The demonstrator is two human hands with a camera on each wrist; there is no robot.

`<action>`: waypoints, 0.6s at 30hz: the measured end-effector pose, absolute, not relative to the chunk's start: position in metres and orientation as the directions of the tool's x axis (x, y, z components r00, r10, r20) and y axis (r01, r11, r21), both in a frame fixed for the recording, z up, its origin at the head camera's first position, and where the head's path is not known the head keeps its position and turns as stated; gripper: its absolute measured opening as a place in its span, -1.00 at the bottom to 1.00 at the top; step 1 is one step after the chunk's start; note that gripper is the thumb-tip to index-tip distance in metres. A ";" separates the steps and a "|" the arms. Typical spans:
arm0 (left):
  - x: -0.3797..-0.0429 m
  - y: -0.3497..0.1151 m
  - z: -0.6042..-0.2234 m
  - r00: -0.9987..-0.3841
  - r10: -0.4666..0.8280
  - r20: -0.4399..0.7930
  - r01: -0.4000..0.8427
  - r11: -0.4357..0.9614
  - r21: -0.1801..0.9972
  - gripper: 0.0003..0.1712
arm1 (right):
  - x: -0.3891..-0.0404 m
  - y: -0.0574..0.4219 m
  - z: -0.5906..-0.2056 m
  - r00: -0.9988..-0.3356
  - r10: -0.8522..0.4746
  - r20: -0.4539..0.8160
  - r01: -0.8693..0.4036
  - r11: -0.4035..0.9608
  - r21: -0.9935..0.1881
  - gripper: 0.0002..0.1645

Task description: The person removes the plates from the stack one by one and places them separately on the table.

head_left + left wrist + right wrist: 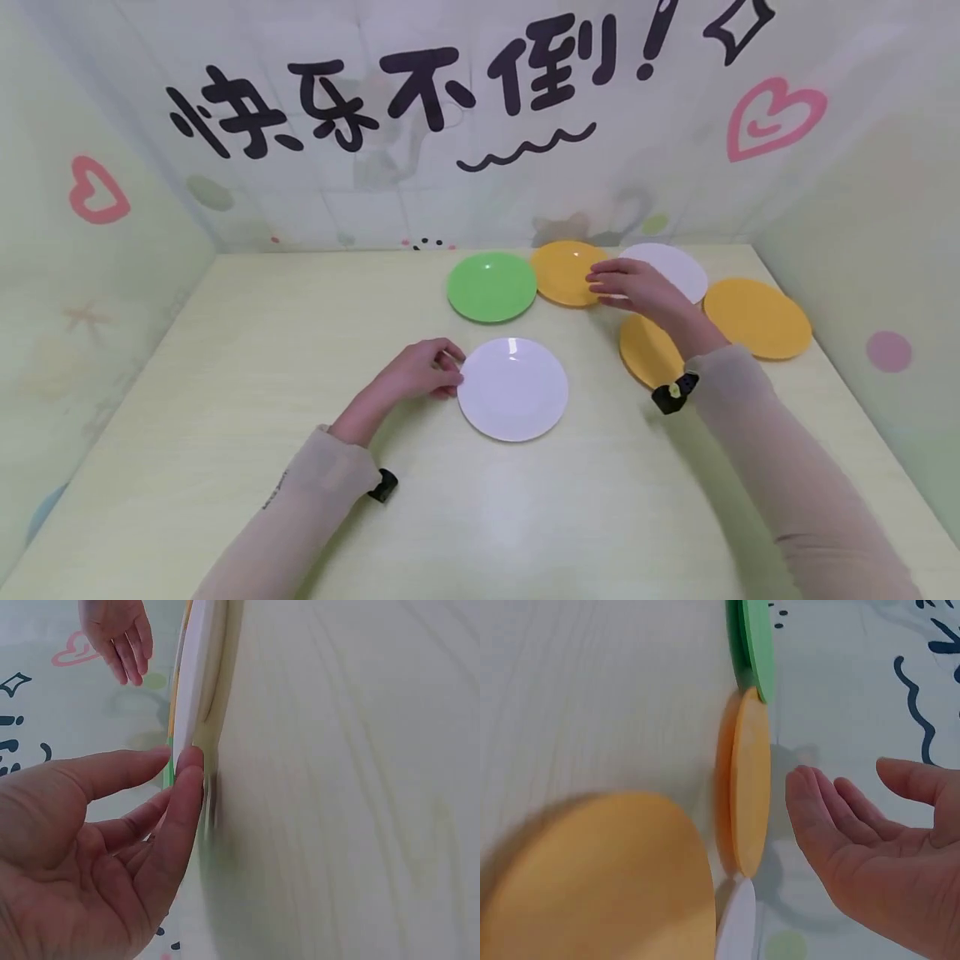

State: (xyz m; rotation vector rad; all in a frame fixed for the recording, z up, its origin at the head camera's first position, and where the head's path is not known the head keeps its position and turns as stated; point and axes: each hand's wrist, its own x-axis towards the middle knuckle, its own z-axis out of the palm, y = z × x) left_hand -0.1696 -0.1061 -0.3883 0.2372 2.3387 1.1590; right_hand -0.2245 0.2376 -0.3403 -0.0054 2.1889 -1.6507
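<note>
A white plate (513, 390) is on the table's middle, its left rim pinched by my left hand (418, 368). In the left wrist view the thumb (127, 771) lies over the rim of that white plate (201, 667), with fingertips beneath it. My right hand (637, 288) hovers holding nothing, its fingers relaxed and apart from the thumb in the right wrist view. Below its fingertips lies an orange plate (566, 275). Under the right wrist, a second orange plate (647, 348) is partly hidden, and the hand also covers part of another white plate (678, 271).
A green plate (492, 287) lies at the back, touching the orange one beside it. Another orange plate (757, 319) sits near the table's right edge. Fabric walls printed with black characters and pink hearts (776, 118) stand around the table (300, 333).
</note>
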 end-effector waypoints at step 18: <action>-0.166 -0.101 -0.377 -0.899 0.318 -0.300 -0.012 0.668 0.744 -0.63 | -0.224 0.213 -0.329 -0.963 -0.230 -0.138 0.047 0.363 -0.931 -0.33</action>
